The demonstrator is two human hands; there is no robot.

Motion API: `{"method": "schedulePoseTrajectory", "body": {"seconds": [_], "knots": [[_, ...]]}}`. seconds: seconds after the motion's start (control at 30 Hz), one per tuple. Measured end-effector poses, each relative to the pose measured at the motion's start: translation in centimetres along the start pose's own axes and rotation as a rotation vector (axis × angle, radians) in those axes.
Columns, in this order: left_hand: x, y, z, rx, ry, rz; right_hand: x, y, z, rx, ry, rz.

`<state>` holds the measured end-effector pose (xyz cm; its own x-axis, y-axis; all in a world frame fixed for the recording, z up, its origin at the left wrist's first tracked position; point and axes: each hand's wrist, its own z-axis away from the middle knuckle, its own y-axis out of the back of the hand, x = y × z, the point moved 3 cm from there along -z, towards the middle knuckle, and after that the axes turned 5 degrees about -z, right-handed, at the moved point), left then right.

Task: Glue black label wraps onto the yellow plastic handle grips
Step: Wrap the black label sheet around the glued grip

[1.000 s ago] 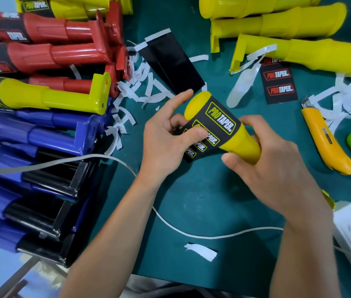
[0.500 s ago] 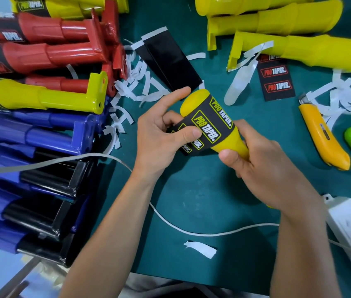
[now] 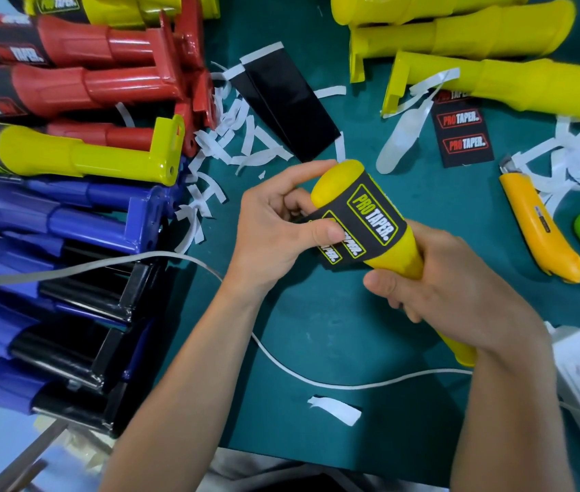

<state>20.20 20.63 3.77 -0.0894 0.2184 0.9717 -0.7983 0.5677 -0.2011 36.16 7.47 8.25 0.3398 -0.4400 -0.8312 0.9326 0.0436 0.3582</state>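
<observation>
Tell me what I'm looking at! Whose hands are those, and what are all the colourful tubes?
There is no machine here, just a person working. The camera sits on their head and looks down, so you see their own two hands. The right hand grips a yellow handle grip. The left hand pinches a black label wrap against it; the wrap is partly wound round the grip's end. On the green table lie bare yellow grips, red grips and blue grips piled at the left, an orange utility knife, and white paper scraps.
</observation>
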Motion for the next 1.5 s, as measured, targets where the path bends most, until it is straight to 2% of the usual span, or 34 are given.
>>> {"method": "schedulePoseTrajectory", "body": {"seconds": [0.23, 0.53, 0.7, 0.9, 1.0, 1.13, 1.23, 1.27, 1.33, 1.43, 1.5], "knots": [[0.0, 0.3, -0.1, -0.051, 0.005, 0.013, 0.3, 0.3, 0.2, -0.022, -0.008, -0.059], [-0.6, 0.3, 0.1, 0.068, -0.066, -0.103, 1.1, 0.3, -0.3, 0.0, -0.024, -0.055], [-0.9, 0.5, -0.2, 0.067, -0.043, -0.129, 1.3, 0.0, -0.6, -0.021, -0.047, -0.131], [-0.7, -1.5, 0.3, -0.107, 0.052, -0.089, 0.9, -1.1, -0.9, -0.15, -0.025, -0.446], [-0.4, -2.0, 0.6, -0.123, 0.108, -0.048, 0.9, -1.9, -1.2, -0.194, -0.031, -0.593], [0.3, -2.0, 0.8, -0.244, 0.139, 0.112, 0.5, -2.7, -1.0, -0.286, -0.024, -0.632], [0.4, -1.7, 0.7, -0.265, 0.121, 0.185, 0.0, -2.8, -0.8, -0.334, -0.045, -0.601], [0.3, -1.7, 0.6, -0.265, 0.112, 0.187, -0.2, -2.7, -0.8, -0.316, -0.043, -0.583], [0.1, -1.6, 0.4, -0.206, 0.117, 0.198, -0.5, -2.2, -0.7, -0.176, 0.029, -0.467], [0.1, -1.8, 0.6, -0.107, 0.12, 0.2, -1.0, -1.6, -0.2, 0.143, 0.16, -0.238], [-0.3, -1.8, 0.7, -0.057, 0.124, 0.197, -1.1, -1.1, 0.2, 0.362, 0.183, -0.188]]}}
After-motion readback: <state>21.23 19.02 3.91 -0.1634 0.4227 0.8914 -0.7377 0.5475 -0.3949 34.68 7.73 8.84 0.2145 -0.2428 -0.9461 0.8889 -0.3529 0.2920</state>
